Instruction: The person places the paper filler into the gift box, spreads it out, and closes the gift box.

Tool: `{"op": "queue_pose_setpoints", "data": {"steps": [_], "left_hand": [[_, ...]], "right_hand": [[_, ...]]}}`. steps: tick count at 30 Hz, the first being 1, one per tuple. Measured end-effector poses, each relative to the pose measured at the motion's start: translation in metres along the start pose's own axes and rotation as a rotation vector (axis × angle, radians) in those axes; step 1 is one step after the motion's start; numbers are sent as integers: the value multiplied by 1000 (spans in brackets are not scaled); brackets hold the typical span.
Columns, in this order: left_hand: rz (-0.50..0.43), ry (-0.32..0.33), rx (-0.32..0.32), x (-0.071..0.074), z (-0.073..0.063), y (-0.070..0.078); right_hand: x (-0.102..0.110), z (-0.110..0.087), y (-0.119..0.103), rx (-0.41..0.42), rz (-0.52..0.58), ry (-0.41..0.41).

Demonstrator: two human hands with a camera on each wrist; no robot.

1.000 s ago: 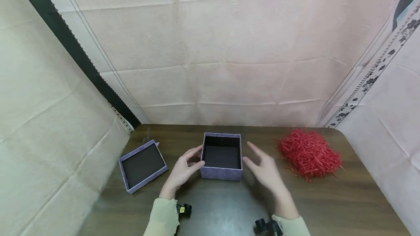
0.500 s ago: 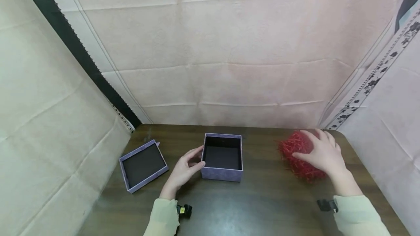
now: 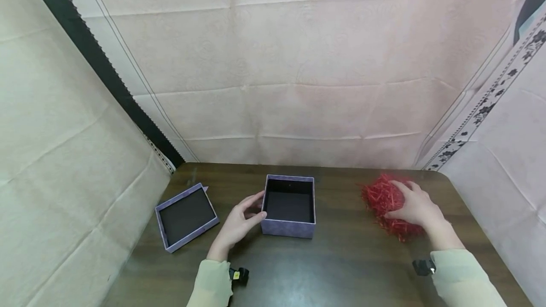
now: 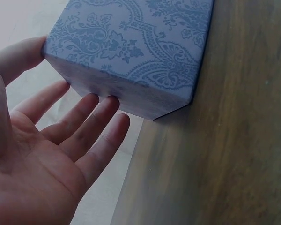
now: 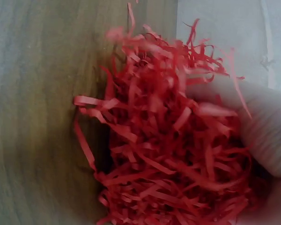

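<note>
A purple patterned box stands without its lid near the middle of the table, its black interior facing up. My left hand touches its left side; in the left wrist view the fairly straight fingers meet the patterned wall and the thumb is at a corner. Over at the right, my right hand grips a heap of red shredded paper. The right wrist view shows the thin strips bunched against the thumb side of the hand, with most fingers hidden by the paper.
Left of my left hand lies the box's lid, turned at an angle with its dark inside upward. Everything rests on a brown wooden table. Pale cloth hangs behind and on both sides, close to the table's edges.
My right hand has moved from beside the box to the red shredded paper, and its fingers have closed into it. The left hand and the box have stayed in place.
</note>
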State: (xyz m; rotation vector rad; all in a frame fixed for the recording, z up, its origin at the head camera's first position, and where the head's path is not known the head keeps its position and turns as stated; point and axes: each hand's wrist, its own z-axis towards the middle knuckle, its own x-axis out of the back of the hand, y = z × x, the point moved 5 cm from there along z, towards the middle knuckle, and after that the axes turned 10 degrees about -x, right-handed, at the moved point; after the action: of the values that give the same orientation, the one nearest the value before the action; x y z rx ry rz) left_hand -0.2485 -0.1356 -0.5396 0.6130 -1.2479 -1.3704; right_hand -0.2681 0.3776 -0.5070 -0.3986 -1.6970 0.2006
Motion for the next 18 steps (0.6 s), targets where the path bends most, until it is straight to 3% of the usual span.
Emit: {"op": "queue_pose_setpoints", "data": {"steps": [10, 18], "left_hand": [[5, -15, -7, 0, 1, 0], [9, -6, -33, 0, 2, 0]], "right_hand": [[14, -7, -1, 27, -13, 92], [33, -19, -8, 23, 28, 79]]}}
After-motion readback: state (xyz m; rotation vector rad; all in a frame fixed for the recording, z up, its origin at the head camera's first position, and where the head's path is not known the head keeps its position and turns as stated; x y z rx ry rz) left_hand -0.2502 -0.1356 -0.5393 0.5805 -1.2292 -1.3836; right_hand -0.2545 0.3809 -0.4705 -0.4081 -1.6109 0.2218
